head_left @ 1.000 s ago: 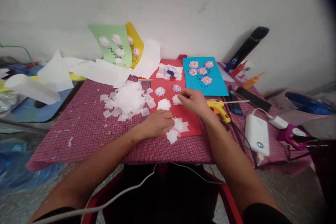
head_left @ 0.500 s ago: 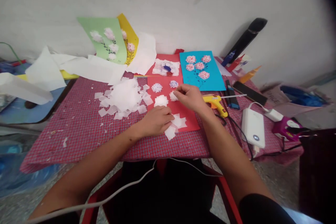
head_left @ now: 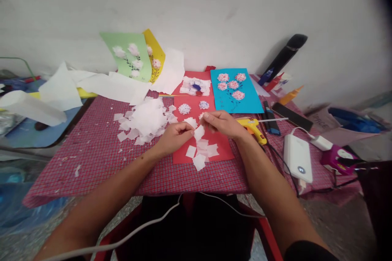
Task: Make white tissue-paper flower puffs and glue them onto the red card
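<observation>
Over the red paper sheet (head_left: 225, 147), a small white tissue paper square (head_left: 199, 133) hangs between my two hands. My left hand (head_left: 176, 135) pinches its left edge between thumb and fingers. My right hand (head_left: 221, 123) is closed at the square's upper right; its fingertips are pressed together, and whatever they hold is too small to name. Several loose tissue squares (head_left: 202, 153) lie on the red sheet below. Two speckled paper flowers (head_left: 184, 109) sit higher on it, and a white paper flower (head_left: 192, 122) is partly hidden behind my left fingertips.
A pile of tissue squares (head_left: 147, 118) lies to the left. The blue flower card (head_left: 237, 104) is at the back right. A yellow glue gun (head_left: 255, 128), a white power bank (head_left: 297, 158) and cables lie on the right. White paper sheets (head_left: 113, 85) stretch along the back left.
My left hand has lifted a tissue square from the small stack. My right hand has come down from a white flower toward that square. The camera view has shifted slightly.
</observation>
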### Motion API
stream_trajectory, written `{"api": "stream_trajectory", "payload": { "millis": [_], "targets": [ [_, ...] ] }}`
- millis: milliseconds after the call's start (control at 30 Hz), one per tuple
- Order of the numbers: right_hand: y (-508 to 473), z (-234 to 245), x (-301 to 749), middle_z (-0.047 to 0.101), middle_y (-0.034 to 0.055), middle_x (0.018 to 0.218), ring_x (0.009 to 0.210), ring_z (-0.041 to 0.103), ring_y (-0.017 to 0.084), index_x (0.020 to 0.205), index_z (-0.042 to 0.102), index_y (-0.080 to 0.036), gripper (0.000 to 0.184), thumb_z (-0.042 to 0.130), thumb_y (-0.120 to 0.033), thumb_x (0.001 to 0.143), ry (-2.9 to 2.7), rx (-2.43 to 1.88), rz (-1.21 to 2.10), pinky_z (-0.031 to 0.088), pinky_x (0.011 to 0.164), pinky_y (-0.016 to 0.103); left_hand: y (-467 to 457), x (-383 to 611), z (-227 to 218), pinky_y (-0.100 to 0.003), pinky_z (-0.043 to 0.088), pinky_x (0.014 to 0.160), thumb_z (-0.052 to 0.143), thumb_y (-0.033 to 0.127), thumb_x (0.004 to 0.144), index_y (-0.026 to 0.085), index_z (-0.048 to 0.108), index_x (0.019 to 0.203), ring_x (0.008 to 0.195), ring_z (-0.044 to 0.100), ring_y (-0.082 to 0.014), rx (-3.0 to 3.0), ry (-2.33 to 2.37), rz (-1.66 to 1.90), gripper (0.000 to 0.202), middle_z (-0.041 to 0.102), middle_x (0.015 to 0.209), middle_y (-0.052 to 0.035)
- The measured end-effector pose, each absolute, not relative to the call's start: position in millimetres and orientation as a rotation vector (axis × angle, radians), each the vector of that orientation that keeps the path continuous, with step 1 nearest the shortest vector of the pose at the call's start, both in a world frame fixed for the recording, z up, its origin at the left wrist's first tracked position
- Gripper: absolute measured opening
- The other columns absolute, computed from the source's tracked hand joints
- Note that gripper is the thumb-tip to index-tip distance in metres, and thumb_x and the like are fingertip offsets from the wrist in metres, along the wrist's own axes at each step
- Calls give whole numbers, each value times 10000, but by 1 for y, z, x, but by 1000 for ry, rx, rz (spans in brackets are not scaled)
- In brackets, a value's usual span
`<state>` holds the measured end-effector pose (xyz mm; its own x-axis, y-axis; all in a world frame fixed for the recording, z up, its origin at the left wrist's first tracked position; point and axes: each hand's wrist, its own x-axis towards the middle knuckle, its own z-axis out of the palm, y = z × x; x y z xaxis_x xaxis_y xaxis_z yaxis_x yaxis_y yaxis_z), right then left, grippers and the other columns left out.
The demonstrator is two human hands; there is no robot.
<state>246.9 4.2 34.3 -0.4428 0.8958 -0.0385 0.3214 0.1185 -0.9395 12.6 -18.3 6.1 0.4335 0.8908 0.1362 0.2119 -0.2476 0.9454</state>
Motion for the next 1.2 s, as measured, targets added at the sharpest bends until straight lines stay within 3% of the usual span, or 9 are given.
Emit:
{"api": "stream_trajectory", "payload": {
  "millis": [100,300,700,1033,1200],
  "targets": [
    [0,39,246,545,-26,586,568,454,112,831,667,-200,450,540,-611,964,-1901,-1073,1443,369,575,275,-15,10,3,-276,451,659,674,312,843,181,684,780,677,568,-133,1558,957,921,146,651,736,5],
    [-3,41,242,516,-49,674,599,401,86,793,630,-179,292,773,-434,798,-1800,-1082,1532,342,557,246,-12,9,-5,-276,440,667,727,323,819,180,679,768,658,545,-120,1421,905,971,159,621,710,15],
    [-2,36,234,499,-50,580,547,398,95,729,613,-184,328,689,-475,860,-1779,-1148,1431,311,529,261,-11,11,-4,-260,437,631,782,318,760,173,656,772,619,534,-100,1316,907,1000,193,626,714,21],
    [0,22,230,510,-55,636,566,399,91,767,613,-186,265,756,-408,792,-1664,-1131,1428,312,543,261,-11,11,-5,-255,447,649,760,268,780,178,605,794,624,555,-100,1276,888,1048,180,627,703,29],
    [0,20,227,531,-50,631,555,418,90,791,637,-177,268,745,-422,808,-1641,-1130,1414,314,539,256,-10,13,-6,-269,482,690,776,254,767,175,673,968,671,597,-110,1247,840,1052,239,689,807,4]
  ]
}}
